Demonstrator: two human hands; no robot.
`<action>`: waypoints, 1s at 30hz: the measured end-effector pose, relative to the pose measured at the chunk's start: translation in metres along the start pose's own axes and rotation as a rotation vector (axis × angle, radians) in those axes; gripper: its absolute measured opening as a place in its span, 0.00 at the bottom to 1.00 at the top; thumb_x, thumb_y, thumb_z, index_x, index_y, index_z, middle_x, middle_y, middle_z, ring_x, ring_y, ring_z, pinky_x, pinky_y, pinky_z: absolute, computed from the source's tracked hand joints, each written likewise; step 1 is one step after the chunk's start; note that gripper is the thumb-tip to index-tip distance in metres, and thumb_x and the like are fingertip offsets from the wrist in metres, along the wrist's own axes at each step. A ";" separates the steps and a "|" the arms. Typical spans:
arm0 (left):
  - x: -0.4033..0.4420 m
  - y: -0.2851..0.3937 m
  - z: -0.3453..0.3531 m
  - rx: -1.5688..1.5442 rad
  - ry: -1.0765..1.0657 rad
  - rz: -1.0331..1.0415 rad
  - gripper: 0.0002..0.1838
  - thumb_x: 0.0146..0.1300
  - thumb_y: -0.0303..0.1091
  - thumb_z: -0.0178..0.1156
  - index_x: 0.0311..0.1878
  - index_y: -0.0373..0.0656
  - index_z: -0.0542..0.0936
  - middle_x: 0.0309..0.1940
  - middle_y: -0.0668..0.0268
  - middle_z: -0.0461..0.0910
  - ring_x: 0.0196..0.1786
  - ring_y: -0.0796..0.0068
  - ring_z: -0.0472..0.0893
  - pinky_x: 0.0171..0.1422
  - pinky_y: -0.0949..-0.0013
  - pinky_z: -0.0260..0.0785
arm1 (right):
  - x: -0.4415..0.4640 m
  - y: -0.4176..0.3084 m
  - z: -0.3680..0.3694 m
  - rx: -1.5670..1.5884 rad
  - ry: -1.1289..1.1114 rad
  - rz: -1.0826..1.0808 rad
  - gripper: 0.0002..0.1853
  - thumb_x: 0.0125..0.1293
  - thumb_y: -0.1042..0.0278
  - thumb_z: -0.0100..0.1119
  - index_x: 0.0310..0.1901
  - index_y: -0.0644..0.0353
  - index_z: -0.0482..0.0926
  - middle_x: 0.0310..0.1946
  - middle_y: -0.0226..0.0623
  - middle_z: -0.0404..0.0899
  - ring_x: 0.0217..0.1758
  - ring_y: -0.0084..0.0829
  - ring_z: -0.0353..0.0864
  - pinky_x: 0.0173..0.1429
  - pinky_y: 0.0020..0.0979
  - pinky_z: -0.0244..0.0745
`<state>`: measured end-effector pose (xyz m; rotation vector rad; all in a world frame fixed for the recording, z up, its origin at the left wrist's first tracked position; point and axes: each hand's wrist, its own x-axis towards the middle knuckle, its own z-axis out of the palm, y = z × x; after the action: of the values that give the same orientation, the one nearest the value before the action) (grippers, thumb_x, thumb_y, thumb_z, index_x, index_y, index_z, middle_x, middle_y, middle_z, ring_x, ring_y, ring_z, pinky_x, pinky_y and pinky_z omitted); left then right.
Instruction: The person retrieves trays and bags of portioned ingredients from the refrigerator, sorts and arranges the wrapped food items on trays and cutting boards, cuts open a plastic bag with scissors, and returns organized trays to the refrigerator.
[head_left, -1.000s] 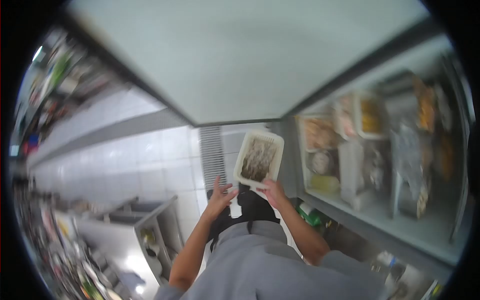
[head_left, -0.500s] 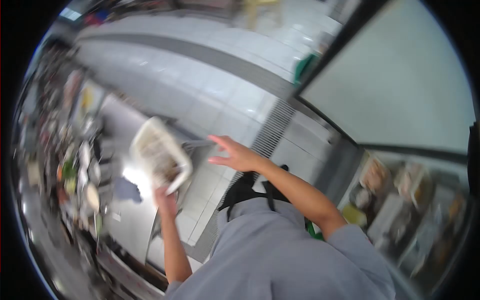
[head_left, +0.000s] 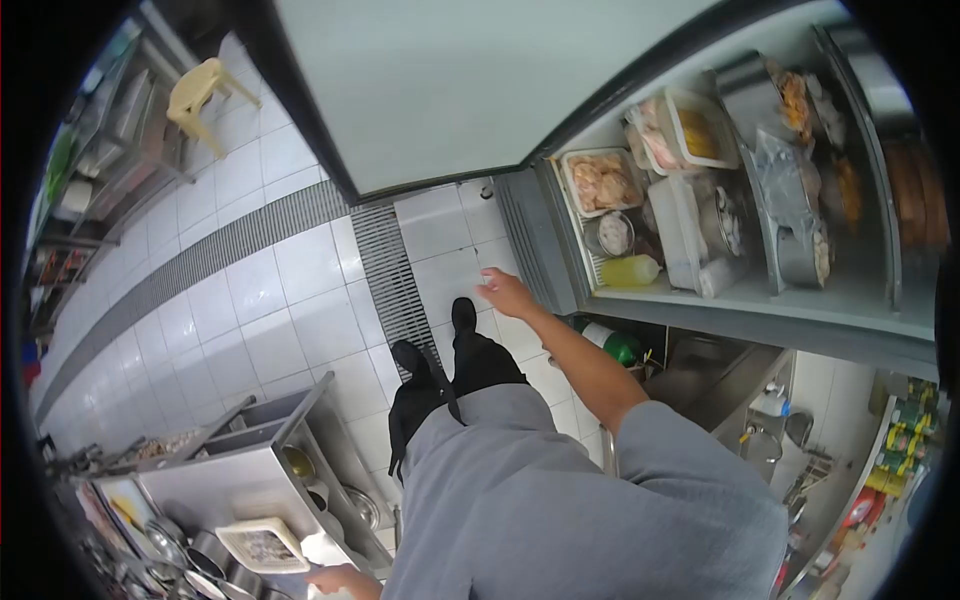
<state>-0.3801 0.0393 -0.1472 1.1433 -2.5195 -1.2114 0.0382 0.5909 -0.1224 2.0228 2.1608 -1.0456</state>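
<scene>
My left hand (head_left: 338, 578) is low in the view over the steel counter, its fingers stretched out and nothing seen in them. Just beyond its fingertips, a white plastic basket (head_left: 232, 540) with small greyish contents rests on the counter. My right hand (head_left: 506, 293) hangs in the air over the tiled floor, fingers loosely bent and apart, holding nothing. To its right stands a refrigerator with its door (head_left: 400, 100) swung wide. A tray of pale raw meat (head_left: 602, 182), a bottle of yellow liquid (head_left: 630, 270) and a lidded container (head_left: 678, 235) sit inside.
A floor drain grate (head_left: 390, 275) runs by my feet. A yellow stool (head_left: 203, 95) stands at the upper left beside metal shelving (head_left: 130, 150). Pans and bowls (head_left: 195, 550) crowd the counter's left side. A green bottle (head_left: 612, 342) lies below the refrigerator.
The view has turned right toward the open refrigerator. My left hand has let go of the white basket, which now rests on the counter. My right hand's fingers have bent more.
</scene>
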 end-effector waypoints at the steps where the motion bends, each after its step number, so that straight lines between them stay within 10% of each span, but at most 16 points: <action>1: 0.001 -0.018 0.005 0.281 0.178 0.161 0.30 0.65 0.51 0.59 0.43 0.24 0.79 0.40 0.41 0.81 0.48 0.46 0.81 0.50 0.44 0.74 | -0.003 0.023 -0.007 0.023 0.083 0.059 0.28 0.64 0.51 0.62 0.59 0.61 0.75 0.40 0.49 0.85 0.48 0.47 0.84 0.53 0.41 0.77; 3: -0.079 0.005 0.015 0.277 -0.247 0.707 0.24 0.72 0.44 0.54 0.52 0.27 0.74 0.48 0.45 0.76 0.52 0.49 0.75 0.58 0.52 0.69 | -0.006 0.085 -0.001 0.151 0.155 0.165 0.27 0.64 0.51 0.63 0.58 0.62 0.75 0.39 0.48 0.85 0.47 0.45 0.85 0.51 0.40 0.79; 7: -0.246 0.083 0.096 0.073 -1.348 0.632 0.14 0.73 0.36 0.55 0.53 0.36 0.77 0.49 0.63 0.77 0.52 0.75 0.74 0.61 0.71 0.66 | -0.023 0.127 0.002 0.501 0.238 0.382 0.21 0.68 0.59 0.62 0.58 0.60 0.75 0.39 0.38 0.83 0.40 0.30 0.84 0.35 0.32 0.79; 9: -0.329 0.105 0.147 0.147 -1.696 0.509 0.14 0.72 0.35 0.56 0.53 0.35 0.78 0.44 0.67 0.78 0.46 0.78 0.76 0.52 0.73 0.70 | -0.036 0.123 -0.009 0.571 0.225 0.434 0.20 0.68 0.59 0.62 0.56 0.60 0.76 0.40 0.38 0.83 0.39 0.29 0.84 0.34 0.30 0.77; 13: -0.516 0.111 0.232 0.240 -2.093 0.907 0.15 0.69 0.37 0.60 0.52 0.38 0.80 0.43 0.60 0.84 0.42 0.72 0.82 0.46 0.69 0.74 | -0.033 0.132 -0.029 0.865 0.319 0.516 0.18 0.69 0.56 0.60 0.54 0.57 0.77 0.40 0.36 0.83 0.38 0.26 0.84 0.34 0.27 0.74; 17: -0.701 0.076 0.267 0.200 -2.334 1.144 0.16 0.64 0.39 0.61 0.47 0.36 0.83 0.40 0.52 0.84 0.40 0.54 0.83 0.48 0.60 0.75 | -0.012 0.152 -0.057 1.229 0.531 0.691 0.25 0.72 0.47 0.54 0.64 0.51 0.70 0.48 0.38 0.82 0.46 0.32 0.84 0.50 0.38 0.74; 25: -0.912 -0.042 0.298 0.174 -2.135 1.295 0.18 0.60 0.46 0.62 0.40 0.37 0.83 0.41 0.50 0.84 0.44 0.46 0.83 0.50 0.54 0.76 | 0.036 0.205 -0.118 1.697 0.796 0.705 0.34 0.74 0.40 0.47 0.73 0.50 0.56 0.59 0.45 0.77 0.56 0.38 0.81 0.62 0.41 0.71; 30: -0.948 -0.061 0.320 0.421 -2.112 0.682 0.24 0.51 0.45 0.68 0.44 0.34 0.80 0.41 0.47 0.84 0.42 0.51 0.86 0.49 0.56 0.78 | 0.050 0.230 -0.138 1.909 0.850 0.614 0.29 0.76 0.53 0.48 0.71 0.58 0.57 0.54 0.49 0.79 0.54 0.41 0.83 0.63 0.40 0.74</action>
<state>0.1971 0.8563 -0.2148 -2.2949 -3.3626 -1.9416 0.2936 0.6866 -0.1413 3.5466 -0.6059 -2.8168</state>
